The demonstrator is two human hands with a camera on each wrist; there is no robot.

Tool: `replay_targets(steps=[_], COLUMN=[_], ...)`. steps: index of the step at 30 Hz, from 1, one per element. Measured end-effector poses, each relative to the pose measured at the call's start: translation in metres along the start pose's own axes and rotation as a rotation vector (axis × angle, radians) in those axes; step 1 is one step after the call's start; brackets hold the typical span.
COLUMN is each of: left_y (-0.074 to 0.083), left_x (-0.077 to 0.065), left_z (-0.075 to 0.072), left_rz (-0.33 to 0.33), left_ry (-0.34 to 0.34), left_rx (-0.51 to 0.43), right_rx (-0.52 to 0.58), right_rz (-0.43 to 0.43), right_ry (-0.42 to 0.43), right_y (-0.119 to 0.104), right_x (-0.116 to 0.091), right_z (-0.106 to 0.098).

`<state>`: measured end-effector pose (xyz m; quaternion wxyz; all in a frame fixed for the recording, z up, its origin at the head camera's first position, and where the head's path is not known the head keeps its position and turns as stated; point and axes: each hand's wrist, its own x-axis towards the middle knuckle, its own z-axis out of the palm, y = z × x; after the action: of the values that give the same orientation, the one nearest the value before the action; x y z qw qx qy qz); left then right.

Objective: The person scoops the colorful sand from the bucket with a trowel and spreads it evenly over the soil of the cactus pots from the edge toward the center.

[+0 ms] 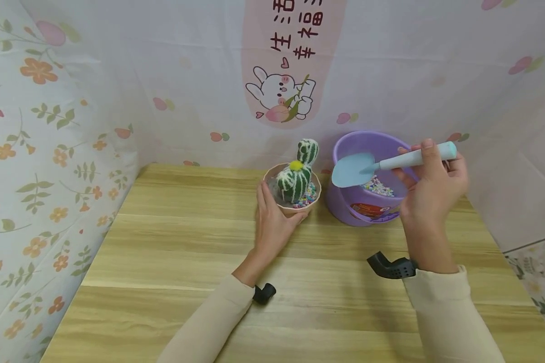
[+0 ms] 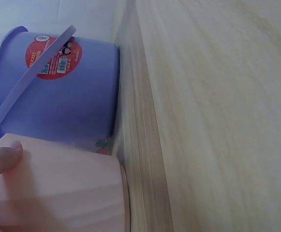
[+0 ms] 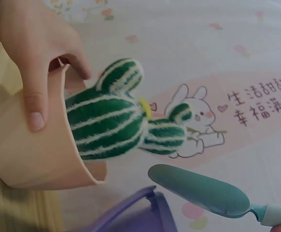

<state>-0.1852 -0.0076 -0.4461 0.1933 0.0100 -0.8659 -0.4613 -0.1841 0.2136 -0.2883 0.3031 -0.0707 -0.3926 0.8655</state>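
My left hand [image 1: 274, 227] grips the pale pink flowerpot [image 2: 63, 188], thumb and fingers on either side of its rim. In the pot stands a green artificial cactus [image 1: 295, 184] with white stripes and a yellow flower. Colourful pebbles [image 1: 306, 198] lie on the right of the cactus, while the left part of the pot's inside looks grey. My right hand [image 1: 433, 194] holds a light blue trowel [image 1: 354, 170] by its handle, above the purple bucket [image 1: 342, 209]. More small pebbles [image 1: 379, 187] show inside the bucket. The trowel's blade looks bare of pebbles in the head view.
The pot and bucket stand side by side at the back of the wooden table [image 1: 172, 242]. Behind them hangs a white printed cloth [image 1: 186, 85], and a floral cloth [image 1: 50, 176] hangs at the left. The bucket's handle [image 2: 34, 72] hangs down across its front.
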Motion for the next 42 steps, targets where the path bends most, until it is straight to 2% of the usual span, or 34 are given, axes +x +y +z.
replay_targets(steps=[8, 11, 13, 16, 19, 23, 27, 33, 42], left_y=[0.002, 0.002, 0.001, -0.002, -0.005, -0.007, -0.008, -0.013, -0.020], left_x=[0.002, 0.004, 0.006, 0.014, 0.024, 0.040, 0.052, 0.062, 0.065], left_z=[0.005, 0.004, 0.000, -0.009, -0.018, -0.030, -0.039, -0.043, -0.040], left_rz=[-0.015, -0.022, -0.004, 0.048, 0.107, 0.151, 0.183, 0.194, 0.153], left_ry=[0.030, 0.015, -0.004, -0.058, -0.148, -0.288, -0.390, -0.475, -0.514], left_rx=[0.026, 0.019, 0.016, 0.029, 0.062, 0.119, 0.186, 0.229, 0.150], right_rx=[0.022, 0.007, -0.007, -0.032, -0.052, -0.071, -0.102, -0.207, -0.396], right_rz=[-0.003, -0.031, -0.047, -0.059, -0.050, -0.031, -0.040, -0.067, -0.149], right_ry=[0.021, 0.015, 0.011, 0.007, 0.016, 0.024, 0.027, 0.033, 0.001], right_y=[-0.008, -0.009, -0.010, -0.011, -0.012, -0.011, -0.011, -0.012, -0.007], right_x=[0.014, 0.020, 0.024, 0.031, 0.038, 0.045, 0.051, 0.058, 0.070], right_z=[0.000, -0.001, -0.002, -0.004, -0.008, -0.014, -0.017, -0.020, -0.029])
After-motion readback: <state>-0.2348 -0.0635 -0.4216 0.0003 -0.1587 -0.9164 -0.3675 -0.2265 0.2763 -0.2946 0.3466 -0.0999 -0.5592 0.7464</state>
